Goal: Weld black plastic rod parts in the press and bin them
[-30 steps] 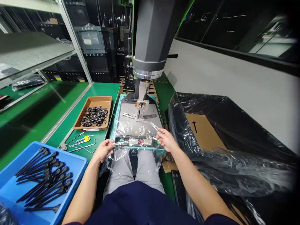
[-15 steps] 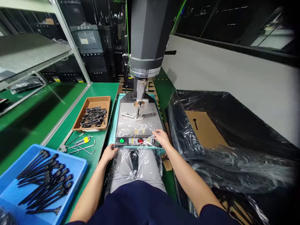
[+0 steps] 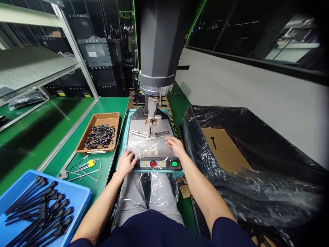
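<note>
clear plastic sheet [image 3: 160,190] over the lap [image 3: 132,195], just before the machine [image 3: 158,51]

left hand [image 3: 125,163] lies over the left end of the button panel [image 3: 169,165], fingers loosely bent and released; right hand [image 3: 177,146] is above the right side of the metal plate [image 3: 138,125], fingers curled, and i cannot tell whether they pinch the sheet.

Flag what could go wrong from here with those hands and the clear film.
The clear film hangs loosely over the grey trousers, so a leg movement might drag it askew.

The green button sits just below the right hand; a slip could press it by accident.

The right hand is also close to the upright fixture under the machine head; if that head came down, a pinch seems possible.
</note>
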The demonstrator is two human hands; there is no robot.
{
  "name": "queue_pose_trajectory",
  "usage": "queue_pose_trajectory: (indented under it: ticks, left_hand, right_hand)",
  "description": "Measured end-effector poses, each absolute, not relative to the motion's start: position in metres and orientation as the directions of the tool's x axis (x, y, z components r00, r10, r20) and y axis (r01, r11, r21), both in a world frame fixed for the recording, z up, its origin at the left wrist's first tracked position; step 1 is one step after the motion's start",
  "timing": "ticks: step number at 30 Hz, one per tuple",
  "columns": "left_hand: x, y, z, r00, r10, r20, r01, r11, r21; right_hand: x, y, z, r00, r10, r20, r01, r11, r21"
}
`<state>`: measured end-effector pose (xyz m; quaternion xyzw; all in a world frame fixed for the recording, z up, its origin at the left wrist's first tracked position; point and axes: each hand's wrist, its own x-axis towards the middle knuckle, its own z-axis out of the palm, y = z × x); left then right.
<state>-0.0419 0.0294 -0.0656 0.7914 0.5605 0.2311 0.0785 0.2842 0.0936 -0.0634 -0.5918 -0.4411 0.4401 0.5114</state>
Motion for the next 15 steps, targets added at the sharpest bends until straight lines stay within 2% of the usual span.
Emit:
queue_pose_trajectory:
  ticks: [5,10,12,15]
  left_hand:
    - [-0.039,0.035,-0.069,0.228,0.924,0.308,0.84,-0.347,0.418]
    - [-0.04,0.031,-0.071,0.193,0.913,0.36,0.827,-0.349,0.441]
    - [-0.04,0.027,-0.072,0.166,0.909,0.383,0.819,-0.343,0.459]
    - [-0.041,0.02,-0.07,0.136,0.909,0.393,0.797,-0.336,0.502]
  right_hand:
    - [0.289,0.102,-0.068,0.269,0.963,0.024,0.276,-0.053,-0.96]
    - [0.291,0.129,-0.032,0.327,0.911,0.252,0.457,0.081,-0.886]
    - [0.282,0.145,-0.011,0.268,0.897,0.35,0.5,0.181,-0.847]
    - [0.26,0.171,0.012,0.088,0.868,0.489,0.584,0.352,-0.731]
